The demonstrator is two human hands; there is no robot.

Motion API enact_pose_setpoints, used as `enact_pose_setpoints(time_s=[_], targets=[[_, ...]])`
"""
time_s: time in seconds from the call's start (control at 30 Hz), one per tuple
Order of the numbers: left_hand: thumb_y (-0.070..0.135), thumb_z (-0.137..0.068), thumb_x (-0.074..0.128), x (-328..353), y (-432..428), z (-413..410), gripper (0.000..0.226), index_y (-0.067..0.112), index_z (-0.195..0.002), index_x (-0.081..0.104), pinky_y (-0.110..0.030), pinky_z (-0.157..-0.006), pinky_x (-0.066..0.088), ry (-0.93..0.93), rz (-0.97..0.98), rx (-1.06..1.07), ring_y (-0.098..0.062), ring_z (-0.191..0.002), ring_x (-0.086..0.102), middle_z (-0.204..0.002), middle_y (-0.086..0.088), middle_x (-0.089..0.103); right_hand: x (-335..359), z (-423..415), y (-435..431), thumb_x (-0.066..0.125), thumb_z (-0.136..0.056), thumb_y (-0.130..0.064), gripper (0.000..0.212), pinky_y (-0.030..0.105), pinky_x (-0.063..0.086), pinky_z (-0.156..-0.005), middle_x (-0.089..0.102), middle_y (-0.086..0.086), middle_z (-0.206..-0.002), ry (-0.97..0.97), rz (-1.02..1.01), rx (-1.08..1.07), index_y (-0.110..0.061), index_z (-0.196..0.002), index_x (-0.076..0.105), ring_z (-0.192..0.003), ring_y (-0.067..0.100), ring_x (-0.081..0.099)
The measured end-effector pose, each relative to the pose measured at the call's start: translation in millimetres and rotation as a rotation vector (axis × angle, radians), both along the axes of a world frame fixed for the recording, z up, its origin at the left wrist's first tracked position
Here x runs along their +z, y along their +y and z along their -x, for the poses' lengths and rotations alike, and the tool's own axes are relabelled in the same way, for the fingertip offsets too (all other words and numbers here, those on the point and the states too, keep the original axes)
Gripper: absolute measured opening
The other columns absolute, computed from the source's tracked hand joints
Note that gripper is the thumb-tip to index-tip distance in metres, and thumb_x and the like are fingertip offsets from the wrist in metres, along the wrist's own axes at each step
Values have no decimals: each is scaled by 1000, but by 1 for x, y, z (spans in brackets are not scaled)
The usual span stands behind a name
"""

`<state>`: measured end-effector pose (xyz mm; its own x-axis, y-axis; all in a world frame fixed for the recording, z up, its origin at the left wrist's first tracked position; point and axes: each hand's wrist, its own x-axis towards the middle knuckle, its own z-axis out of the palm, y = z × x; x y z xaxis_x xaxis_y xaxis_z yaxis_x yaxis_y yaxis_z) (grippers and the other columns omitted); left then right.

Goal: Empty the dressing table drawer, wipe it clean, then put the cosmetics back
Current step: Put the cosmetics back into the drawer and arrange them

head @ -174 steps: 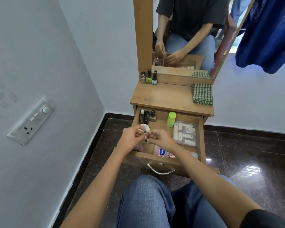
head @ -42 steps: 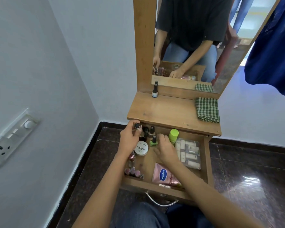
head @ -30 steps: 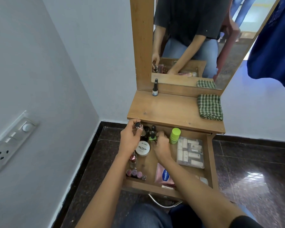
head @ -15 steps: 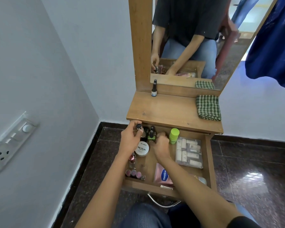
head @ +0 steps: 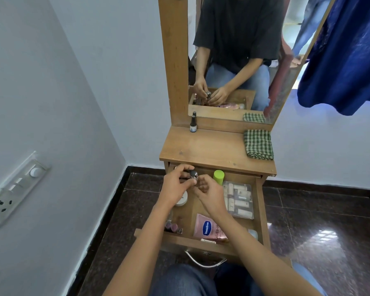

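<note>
The wooden dressing table (head: 212, 150) stands in a corner, its tall mirror (head: 233, 50) rising from the back edge. A blue garment (head: 346, 60) hangs to the right of the mirror. The drawer (head: 260, 210) is pulled out toward the person's knees, with cosmetics lying inside it. On the left wall sits a switch and socket panel (head: 15, 189).

A folded green checked cloth (head: 258, 144) lies on the right end of the tabletop. In the right half of the drawer is a clear plastic case (head: 239, 199) of pale tubes (what kind, the view does not settle). A pink Vaseline tube (head: 207, 228) lies near the drawer's front. A white jar (head: 182, 200) shows partly under the left wrist, and a lime-green capped bottle (head: 218, 177) stands at the back of the drawer. Some small pinkish pieces (head: 172, 227) sit in the front left corner.

Both hands meet over the back left of the drawer. The left hand (head: 176, 184) pinches a small dark-capped bottle (head: 193, 174) between thumb and fingers, held above the drawer. The right hand (head: 212, 193) has its fingers curled just beside that bottle; whether they grip it cannot be told. A slim dark bottle (head: 193, 124) stands alone on the tabletop's back left corner, against the mirror frame.
</note>
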<state>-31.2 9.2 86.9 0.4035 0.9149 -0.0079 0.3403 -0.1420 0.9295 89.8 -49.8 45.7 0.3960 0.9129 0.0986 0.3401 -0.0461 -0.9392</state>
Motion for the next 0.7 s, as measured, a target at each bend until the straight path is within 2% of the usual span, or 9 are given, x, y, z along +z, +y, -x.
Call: enact_pose_setpoints(time_s=[0.13,0.2,0.27,0.33,0.43,0.53,0.7], targets=[[7,-88,65,-3,4,4,31,16,-117,59,-11,-74,52,-47,12,184,-1,-88,65,-95,3,68,-16,1,1,70,-79,-8,18,10,42,-62,58,-4,-77,-30,163,-95,-14,-92,57,-70,6,53],[8,-89,62,-4,8,7,28,16,-115,59,-15,-78,52,-40,-8,264,-1,-87,64,-95,5,68,-25,3,6,68,-79,-7,19,17,38,-57,52,-5,-72,-58,227,-151,-14,-87,53,-66,10,49],[9,-89,62,-5,12,11,26,17,-114,60,-15,-79,51,-27,-19,294,0,-87,64,-96,5,69,-32,6,13,64,-80,-7,17,27,36,-60,51,-2,-71,-125,312,-186,-14,-84,49,-67,19,50],[8,-90,61,-6,14,13,26,17,-114,59,-9,-74,47,-11,-14,303,1,-86,63,-96,6,69,-36,11,19,56,-83,-6,10,30,41,-60,56,5,-78,-192,405,-225,-10,-88,49,-71,27,55],[8,-90,60,-10,17,16,26,17,-114,59,-6,-69,43,12,-12,319,2,-83,62,-93,7,67,-41,18,25,50,-86,-5,18,37,51,-67,59,15,-99,-270,469,-260,-6,-104,51,-80,35,61],[9,-90,60,-13,19,16,26,17,-115,59,-6,-69,43,16,-9,330,1,-84,62,-94,6,68,-42,23,31,49,-89,-2,23,38,45,-72,46,21,-120,-285,503,-292,0,-112,48,-87,39,60],[11,-90,61,-17,22,14,26,16,-116,59,-5,-69,42,20,-9,314,-1,-83,62,-91,7,66,-40,24,41,47,-89,0,25,36,43,-77,49,22,-119,-196,444,-372,3,-114,47,-97,37,57]])
